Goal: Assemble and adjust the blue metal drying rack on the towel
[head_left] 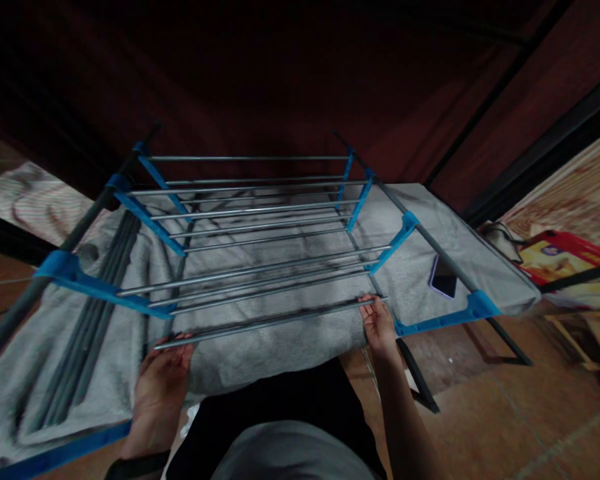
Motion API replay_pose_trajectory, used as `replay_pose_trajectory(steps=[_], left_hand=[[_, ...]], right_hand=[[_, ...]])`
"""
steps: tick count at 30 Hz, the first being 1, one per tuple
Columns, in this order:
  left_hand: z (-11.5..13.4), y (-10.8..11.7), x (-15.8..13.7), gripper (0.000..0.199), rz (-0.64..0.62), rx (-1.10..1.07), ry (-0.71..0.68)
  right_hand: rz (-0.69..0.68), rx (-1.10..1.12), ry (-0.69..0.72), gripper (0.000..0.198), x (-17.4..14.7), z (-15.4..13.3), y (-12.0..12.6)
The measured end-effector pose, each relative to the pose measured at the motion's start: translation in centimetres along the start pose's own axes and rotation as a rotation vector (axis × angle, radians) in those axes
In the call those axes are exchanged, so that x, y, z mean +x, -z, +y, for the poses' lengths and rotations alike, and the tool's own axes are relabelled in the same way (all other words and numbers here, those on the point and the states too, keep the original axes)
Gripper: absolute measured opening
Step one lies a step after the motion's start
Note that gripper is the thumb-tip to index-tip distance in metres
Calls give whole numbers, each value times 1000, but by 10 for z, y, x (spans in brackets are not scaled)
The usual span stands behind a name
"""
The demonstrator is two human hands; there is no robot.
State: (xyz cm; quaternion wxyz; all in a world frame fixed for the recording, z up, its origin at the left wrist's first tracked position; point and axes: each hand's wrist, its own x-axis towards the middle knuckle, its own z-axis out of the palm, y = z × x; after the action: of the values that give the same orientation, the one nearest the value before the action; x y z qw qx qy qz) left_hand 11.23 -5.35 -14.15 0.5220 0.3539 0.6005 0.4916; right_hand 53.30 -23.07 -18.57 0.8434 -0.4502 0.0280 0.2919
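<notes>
A metal drying rack with blue plastic brackets (145, 220) stands over a grey towel-covered surface (290, 347). I hold a loose grey metal rod (270, 320) level across the near side of the rack. My left hand (163, 383) grips its left end, below the near left bracket (105, 290). My right hand (377, 323) pinches its right end beside the near right bracket (430, 323). Several rods sit fixed between the brackets farther back.
A bundle of spare grey rods (87, 320) lies on the towel at the left. A dark phone (444, 277) rests on the towel at the right. Red and yellow packaging (565, 257) and wooden pieces (585, 333) lie on the floor at the right. A dark red curtain hangs behind.
</notes>
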Motion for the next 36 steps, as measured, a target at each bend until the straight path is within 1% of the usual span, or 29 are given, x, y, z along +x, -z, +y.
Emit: replay_pose_trajectory(steps=[1, 3, 7, 10, 14, 20, 27, 32, 36], left_hand=[[3, -2, -2, 22, -6, -88, 53], [8, -8, -6, 20, 18, -265, 115], [10, -16, -13, 17, 57, -363, 182], [6, -16, -14, 13, 48, -399, 211], [3, -17, -15, 12, -7, -428, 211], [0, -30, -26, 12, -65, -474, 247], [-5, -46, -39, 12, -124, -502, 314], [-8, -58, -46, 12, -162, -501, 375], [-9, -63, -48, 12, -144, -503, 402]], right_hand=[[-1, -17, 5, 18, 0, 0, 1], [0, -42, 16, 18, 1, 0, 4], [1, -61, 22, 18, 3, 1, 9], [-10, -79, 19, 15, 4, 1, 11], [-4, -84, 21, 10, 6, 1, 13], [1, -119, 3, 6, 6, -1, 15], [-14, -125, -13, 6, 6, -3, 17], [-52, -110, -52, 13, 8, -5, 19], [-84, -93, -66, 17, 8, -6, 20]])
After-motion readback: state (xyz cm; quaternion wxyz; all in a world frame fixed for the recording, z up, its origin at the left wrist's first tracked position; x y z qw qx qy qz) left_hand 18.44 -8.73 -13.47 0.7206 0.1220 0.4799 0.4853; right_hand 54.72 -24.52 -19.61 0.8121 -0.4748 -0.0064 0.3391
